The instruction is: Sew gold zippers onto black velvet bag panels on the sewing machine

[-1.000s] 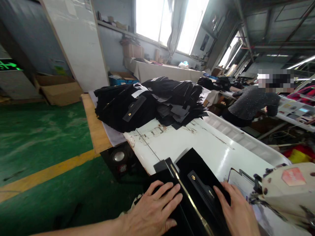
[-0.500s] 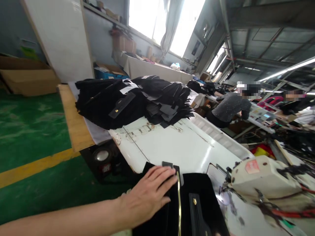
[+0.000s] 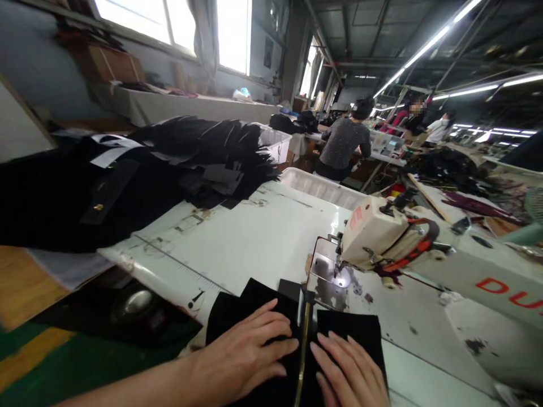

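Black fabric [image 3: 254,299] with a gold-toothed zipper [image 3: 303,345] down its middle lies at the front edge of the white table. My left hand [image 3: 254,347] rests flat on the fabric left of the zipper, fingers stretched toward it. On the other side, my right hand [image 3: 350,370] lies with its fingers spread on the fabric. Just beyond the zipper's far end is the metal plate of the sewing machine [image 3: 373,232], with its lamp lit by the needle. The near end of the fabric runs out of view.
Stacked black fabric pieces [image 3: 203,152] cover the table's far left, one with a dark strap and gold fitting [image 3: 98,207]. A white plastic bin [image 3: 322,189] stands behind the table [image 3: 263,237]. A person in a grey top [image 3: 344,144] sits beyond it.
The view has swung right, toward the sewing machine. My right hand has come onto the fabric, which now sits closer to the machine's plate. My left hand stays on the fabric's left side.
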### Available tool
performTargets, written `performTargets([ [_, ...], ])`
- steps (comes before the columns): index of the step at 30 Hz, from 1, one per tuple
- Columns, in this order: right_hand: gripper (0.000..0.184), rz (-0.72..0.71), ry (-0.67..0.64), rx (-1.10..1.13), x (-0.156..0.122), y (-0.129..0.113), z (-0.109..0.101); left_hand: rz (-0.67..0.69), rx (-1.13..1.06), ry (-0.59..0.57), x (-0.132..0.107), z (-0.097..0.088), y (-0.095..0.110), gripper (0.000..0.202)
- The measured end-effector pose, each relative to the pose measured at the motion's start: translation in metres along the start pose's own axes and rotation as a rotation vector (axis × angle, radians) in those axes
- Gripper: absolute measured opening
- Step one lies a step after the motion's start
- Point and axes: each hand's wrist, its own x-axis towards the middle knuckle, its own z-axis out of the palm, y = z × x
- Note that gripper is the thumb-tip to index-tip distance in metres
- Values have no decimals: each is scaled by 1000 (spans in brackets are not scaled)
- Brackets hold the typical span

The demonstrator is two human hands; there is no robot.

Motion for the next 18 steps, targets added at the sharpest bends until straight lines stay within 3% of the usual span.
performTargets([
  [5,24,39,-24,23,6,-7,14,0,10,-2,0,1,0,37],
  [10,23,143,-2,87,-10,-13,14,19,35,-51,4,1,1,47],
  [18,23,217,-21,93,-2,-16,10,25,30,-99,8,-4,1,46],
])
